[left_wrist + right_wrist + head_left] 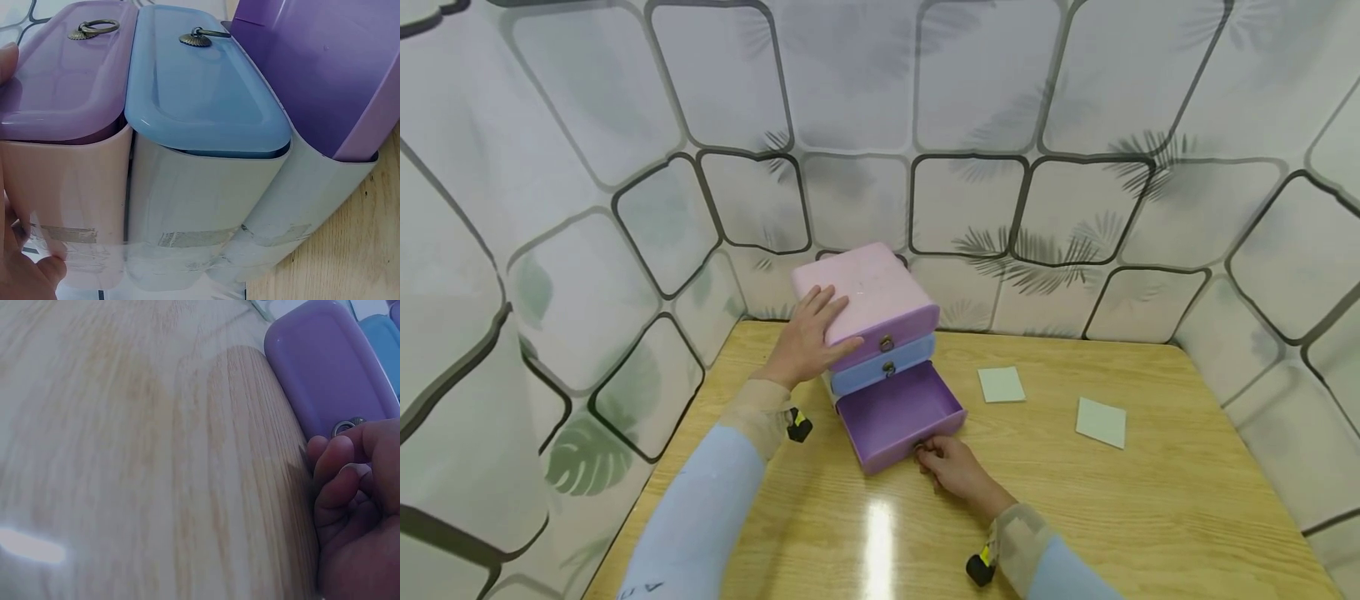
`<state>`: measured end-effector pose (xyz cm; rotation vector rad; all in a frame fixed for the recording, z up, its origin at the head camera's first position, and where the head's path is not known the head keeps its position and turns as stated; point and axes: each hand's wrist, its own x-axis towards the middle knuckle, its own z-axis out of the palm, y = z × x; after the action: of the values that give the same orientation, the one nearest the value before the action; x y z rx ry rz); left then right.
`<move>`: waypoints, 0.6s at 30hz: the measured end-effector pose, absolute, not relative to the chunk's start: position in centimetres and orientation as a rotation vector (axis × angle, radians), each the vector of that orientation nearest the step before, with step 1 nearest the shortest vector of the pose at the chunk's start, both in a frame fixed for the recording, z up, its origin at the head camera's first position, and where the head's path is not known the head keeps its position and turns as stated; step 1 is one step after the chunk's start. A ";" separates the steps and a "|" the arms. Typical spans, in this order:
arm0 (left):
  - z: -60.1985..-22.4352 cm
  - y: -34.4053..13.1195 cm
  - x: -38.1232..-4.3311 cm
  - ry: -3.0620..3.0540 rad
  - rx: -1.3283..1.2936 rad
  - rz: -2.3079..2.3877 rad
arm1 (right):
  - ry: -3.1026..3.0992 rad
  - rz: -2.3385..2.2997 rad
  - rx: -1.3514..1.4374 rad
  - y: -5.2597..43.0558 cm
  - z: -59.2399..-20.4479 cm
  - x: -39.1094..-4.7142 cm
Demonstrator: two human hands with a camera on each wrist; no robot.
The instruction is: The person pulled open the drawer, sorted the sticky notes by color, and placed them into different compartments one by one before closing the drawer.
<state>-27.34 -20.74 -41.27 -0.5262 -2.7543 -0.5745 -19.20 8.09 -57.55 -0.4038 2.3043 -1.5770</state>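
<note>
A small three-tier drawer unit with a pink top stands on the table, turned at an angle. Its bottom purple drawer is pulled well out and holds nothing visible. The upper purple drawer and the middle blue drawer sit nearly flush, each with a brass ring pull. My left hand rests on the unit's top and left side, fingers spread and thumb by the upper front edge. With curled fingers, my right hand pinches the bottom drawer's ring pull.
Two pale green paper squares lie on the wooden table to the right: one paper near the unit, another paper farther right. A patterned curtain encloses the back and sides. Clear tape wraps the unit's side.
</note>
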 end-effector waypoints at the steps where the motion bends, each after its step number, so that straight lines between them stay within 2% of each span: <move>1: -41.3 -20.7 -27.4 -2.754 -0.525 -0.573 | 2.309 -1.567 -0.388 8.0 -57.5 -19.2; 18: -40.9 -20.8 -27.4 -2.784 -0.550 -0.558 | 2.255 -1.615 -0.362 7.9 -56.9 -18.9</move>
<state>-27.45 -20.78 -40.87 -0.5503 -2.7837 -0.5579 -18.93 7.87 -56.93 -0.3618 2.2545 -1.6152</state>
